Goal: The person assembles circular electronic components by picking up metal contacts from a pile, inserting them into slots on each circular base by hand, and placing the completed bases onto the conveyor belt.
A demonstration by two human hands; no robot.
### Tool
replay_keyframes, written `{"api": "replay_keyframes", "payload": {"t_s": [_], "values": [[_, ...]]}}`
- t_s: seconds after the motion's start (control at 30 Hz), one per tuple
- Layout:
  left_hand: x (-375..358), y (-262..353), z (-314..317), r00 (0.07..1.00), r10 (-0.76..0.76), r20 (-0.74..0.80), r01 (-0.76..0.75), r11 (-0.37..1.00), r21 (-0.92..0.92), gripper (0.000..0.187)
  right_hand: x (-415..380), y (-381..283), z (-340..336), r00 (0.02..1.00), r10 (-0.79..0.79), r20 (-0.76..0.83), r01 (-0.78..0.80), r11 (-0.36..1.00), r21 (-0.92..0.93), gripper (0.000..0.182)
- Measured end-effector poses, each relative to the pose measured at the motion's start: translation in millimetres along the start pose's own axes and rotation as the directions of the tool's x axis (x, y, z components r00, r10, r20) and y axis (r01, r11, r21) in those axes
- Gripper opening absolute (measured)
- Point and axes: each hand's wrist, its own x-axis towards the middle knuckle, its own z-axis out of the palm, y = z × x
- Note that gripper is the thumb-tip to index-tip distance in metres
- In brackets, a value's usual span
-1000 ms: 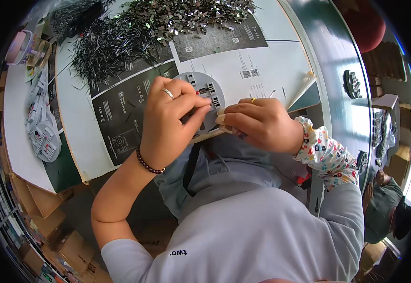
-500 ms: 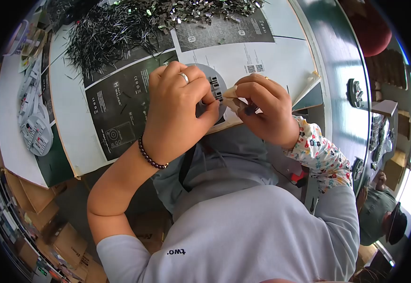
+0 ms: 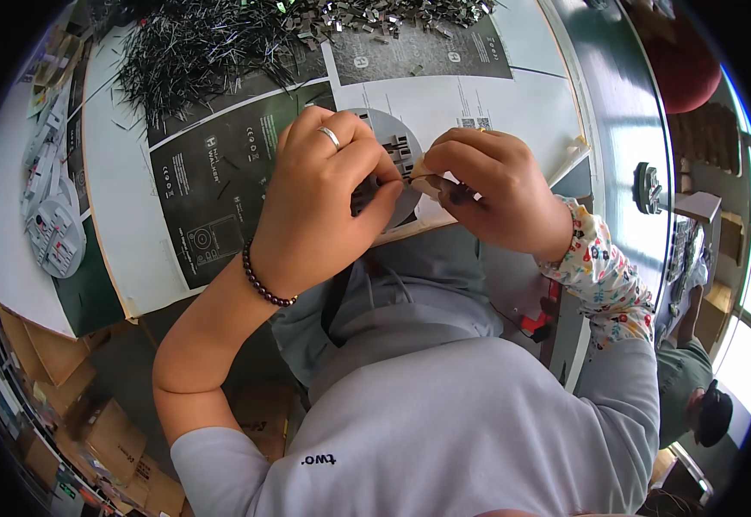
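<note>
A round grey plastic disc [image 3: 403,129] with dark raised parts lies at the table's near edge, partly covered by my hands. My left hand [image 3: 328,177] reaches over its left side, thumb and forefinger pinched together by the dark parts; what sits between them is hidden. At the disc's right edge, my right hand [image 3: 500,189] is closed, with pale covers on its fingertips. Something small and dark shows under its curled fingers, too hidden to name. The fingertips of both hands are close together.
Thin black strips [image 3: 203,60] and small shiny metal pieces [image 3: 384,17] are heaped at the far side of the printed sheets [image 3: 212,172]. More grey discs [image 3: 55,234] lie at the left. Another person [image 3: 690,388] is at the right.
My right hand has shifted slightly right, and its fingertips are a little farther from the left hand's. The left hand keeps its pinch. The whole view has tilted slightly.
</note>
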Motion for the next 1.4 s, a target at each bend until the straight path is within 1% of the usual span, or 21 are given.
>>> {"api": "replay_keyframes", "payload": {"t_s": [0.2,0.3,0.33,0.4,0.43,0.53,0.6,0.73,0.8,0.87,0.93,0.97,1.0,1.03,1.1,1.13,1.17,1.23,1.27,1.37,1.4], "values": [[0.7,0.5,2.2,1.000,-0.014,-0.017,0.014,1.000,0.016,0.014,13.1,1.5,-5.6,0.992,0.004,0.126,-0.001,1.000,-0.019,0.029],[0.3,4.0,2.8,1.000,-0.015,-0.009,0.016,0.998,0.057,0.015,18.9,-1.2,-8.2,0.972,0.050,0.229,-0.031,0.996,-0.085,0.030],[-0.6,7.1,3.2,0.999,0.015,-0.028,-0.011,0.992,0.129,0.016,17.9,-2.5,-8.2,0.973,0.045,0.226,-0.026,0.996,-0.085,0.030],[-3.4,12.3,2.4,0.995,0.082,-0.061,-0.062,0.959,0.277,0.019,8.4,-8.0,-6.6,0.989,-0.029,0.145,0.058,0.979,-0.194,0.033],[-10.9,14.3,1.1,0.993,0.100,-0.059,-0.078,0.953,0.291,0.019,1.4,-13.9,-1.8,0.993,-0.072,0.095,0.094,0.962,-0.258,0.035],[-25.1,19.7,-1.9,1.000,0.030,-0.006,-0.028,0.981,0.192,0.035,-7.7,-23.2,-1.0,0.987,-0.077,0.141,0.121,0.934,-0.336,0.040],[-30.7,18.9,1.4,1.000,0.024,0.006,-0.025,0.982,0.185,0.036,-17.1,-26.4,-0.4,0.984,-0.055,0.167,0.114,0.922,-0.370,0.043],[-28.1,15.0,1.3,0.999,0.045,-0.010,-0.042,0.975,0.216,0.036,-16.2,-23.0,-0.1,0.972,-0.092,0.214,0.171,0.906,-0.387,0.048],[-22.7,18.9,4.2,0.999,0.039,-0.027,-0.031,0.970,0.241,0.034,-12.8,-23.4,-3.5,0.964,-0.049,0.260,0.154,0.903,-0.401,0.049],[-14.5,15.2,-8.9,0.999,-0.003,-0.053,0.013,0.983,0.182,0.030,-12.1,-22.6,-8.3,0.961,-0.026,0.275,0.144,0.897,-0.417,0.049],[-6.1,2.3,-30.9,0.992,-0.084,-0.097,0.091,0.993,0.077,0.024,-10.7,-20.5,-12.0,0.962,-0.024,0.272,0.128,0.920,-0.371,0.047],[2.6,-14.6,-38.9,0.992,-0.075,-0.097,0.084,0.992,0.090,0.024,-9.1,-18.5,-12.3,0.963,-0.029,0.268,0.124,0.930,-0.346,0.046],[15.9,-37.2,-46.0,0.983,-0.102,-0.153,0.141,0.953,0.267,0.020,-6.6,-14.2,-13.5,0.963,-0.040,0.265,0.133,0.930,-0.342,0.046],[23.6,-52.1,-50.8,0.969,-0.122,-0.214,0.206,0.880,0.429,0.017,-3.4,-7.7,-15.0,0.977,-0.050,0.207,0.108,0.955,-0.276,0.045],[21.6,-69.5,-46.7,0.970,-0.105,-0.218,0.199,0.858,0.474,0.017,1.0,3.6,-19.1,0.995,-0.053,0.085,0.065,0.988,-0.140,0.045],[19.9,-78.9,-42.2,0.974,-0.077,-0.213,0.179,0.838,0.515,0.017,-0.7,5.5,-21.6,0.995,-0.059,0.076,0.070,0.987,-0.142,0.045],[21.2,-84.1,-40.2,0.978,-0.049,-0.204,0.156,0.820,0.551,0.018,-4.8,5.9,-25.6,0.999,-0.008,0.033,0.012,0.992,-0.126,0.047],[15.6,-86.2,-45.6,0.978,-0.046,-0.206,0.151,0.832,0.533,0.019,-14.5,7.7,-35.2,0.994,0.099,-0.043,-0.103,0.991,-0.084,0.051],[9.5,-84.8,-50.3,0.975,-0.057,-0.213,0.162,0.841,0.516,0.019,-18.9,11.8,-39.4,0.994,0.098,-0.043,-0.101,0.992,-0.081,0.051],[8.7,-85.6,-54.9,0.971,-0.091,-0.221,0.193,0.848,0.495,0.019,-29.0,24.0,-51.4,0.975,0.215,-0.055,-0.216,0.976,-0.018,0.049],[11.6,-87.2,-55.9,0.971,-0.106,-0.216,0.202,0.848,0.490,0.018,-27.9,24.6,-50.8,0.976,0.211,-0.051,-0.213,0.977,-0.017,0.049]]}}
